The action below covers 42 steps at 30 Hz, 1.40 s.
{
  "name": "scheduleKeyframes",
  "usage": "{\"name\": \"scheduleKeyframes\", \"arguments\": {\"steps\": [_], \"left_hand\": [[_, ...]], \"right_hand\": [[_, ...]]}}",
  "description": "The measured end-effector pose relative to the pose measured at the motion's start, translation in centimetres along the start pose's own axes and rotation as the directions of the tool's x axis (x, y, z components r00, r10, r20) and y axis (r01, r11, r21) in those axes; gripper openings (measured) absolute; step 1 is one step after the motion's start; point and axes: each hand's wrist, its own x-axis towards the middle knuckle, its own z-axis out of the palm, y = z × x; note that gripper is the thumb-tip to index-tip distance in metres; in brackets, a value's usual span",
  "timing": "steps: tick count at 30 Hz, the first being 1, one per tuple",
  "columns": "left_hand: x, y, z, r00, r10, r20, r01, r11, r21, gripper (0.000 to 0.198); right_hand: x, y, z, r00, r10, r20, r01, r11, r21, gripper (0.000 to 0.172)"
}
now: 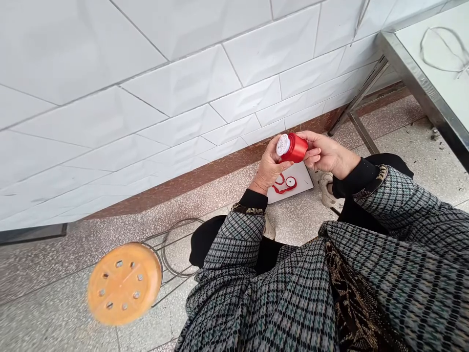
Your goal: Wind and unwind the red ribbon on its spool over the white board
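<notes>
Between my two hands is a spool of shiny red ribbon (296,147), its white printed end disc turned to the upper left. My left hand (270,165) is closed round the disc end, with the thumb beneath the roll. On the other side, the fingers and thumb of my right hand (328,154) pinch the right edge of the ribbon. Below my hands a white board (302,181) lies on the floor. On it rests a smaller red ribbon roll (290,182) with a white centre and a loose curled tail.
A round orange stool seat (124,283) with holes and thin metal legs lies tipped on the speckled floor at lower left. At right stands a metal-edged table (421,63) with a loop of thin cord (445,49) on it. A white tiled wall (183,83) rises ahead.
</notes>
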Motion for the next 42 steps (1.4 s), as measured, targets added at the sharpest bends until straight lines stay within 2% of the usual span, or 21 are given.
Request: {"name": "scheduleKeyframes", "arguments": {"steps": [5, 8, 13, 17, 19, 21, 24, 27, 30, 34, 37, 39, 42], "left_hand": [[0.2, 2.2, -0.4, 0.990, 0.058, 0.129, -0.076, 0.987, 0.142, 0.105], [0.4, 2.8, -0.9, 0.985, 0.075, 0.154, -0.104, 0.976, 0.190, 0.105], [0.1, 1.5, -0.8, 0.992, 0.072, 0.102, -0.089, 0.981, 0.173, 0.109], [-0.4, 0.5, 0.4, 0.999, 0.024, -0.037, -0.022, 0.998, 0.059, 0.107], [-0.5, 0.6, 1.1, 0.994, -0.009, -0.105, 0.007, 1.000, -0.021, 0.101], [-0.5, 1.2, 1.9, 0.986, -0.063, -0.155, 0.047, 0.993, -0.106, 0.090], [-0.3, 2.6, 3.1, 0.964, -0.176, -0.199, 0.126, 0.962, -0.243, 0.067], [-0.3, 3.5, 4.3, 0.944, -0.234, -0.232, 0.152, 0.934, -0.324, 0.059], [-0.3, 3.5, 5.0, 0.928, -0.247, -0.279, 0.160, 0.940, -0.301, 0.060], [-0.6, 3.2, 4.8, 0.906, -0.243, -0.346, 0.209, 0.969, -0.131, 0.049], [-0.8, 3.3, 4.2, 0.933, -0.201, -0.299, 0.222, 0.974, 0.038, 0.037], [-0.8, 3.3, 3.7, 0.945, -0.179, -0.272, 0.215, 0.970, 0.109, 0.035], [-0.5, 2.9, 2.9, 0.942, -0.146, -0.302, 0.199, 0.968, 0.153, 0.034]], "right_hand": [[0.0, 0.0, 0.0, 0.999, 0.036, 0.036, -0.035, 0.999, -0.022, 0.010], [-0.1, 0.1, 0.0, 0.996, 0.070, 0.056, -0.068, 0.997, -0.037, 0.010], [0.0, 0.2, 0.0, 0.997, 0.060, 0.053, -0.056, 0.997, -0.059, 0.010], [-0.2, 0.3, 0.3, 0.999, 0.029, 0.037, -0.025, 0.996, -0.091, 0.014], [-0.3, 0.7, 0.7, 0.999, -0.036, 0.020, 0.039, 0.990, -0.134, 0.020], [-0.4, 1.5, 1.1, 0.988, -0.154, -0.007, 0.150, 0.969, -0.197, 0.024], [-0.3, 3.2, 1.9, 0.934, -0.352, -0.055, 0.320, 0.896, -0.308, 0.023], [0.0, 4.1, 2.2, 0.874, -0.474, -0.104, 0.404, 0.830, -0.385, 0.025], [0.3, 3.6, 2.0, 0.827, -0.538, -0.164, 0.450, 0.807, -0.383, 0.031], [0.2, 1.5, 1.4, 0.784, -0.582, -0.213, 0.516, 0.803, -0.298, 0.028], [0.1, 0.4, 1.1, 0.805, -0.548, -0.225, 0.501, 0.833, -0.237, 0.023], [0.0, 0.2, 1.1, 0.840, -0.500, -0.210, 0.460, 0.862, -0.211, 0.022], [-0.2, 0.2, 1.3, 0.900, -0.391, -0.194, 0.363, 0.917, -0.167, 0.018]]}}
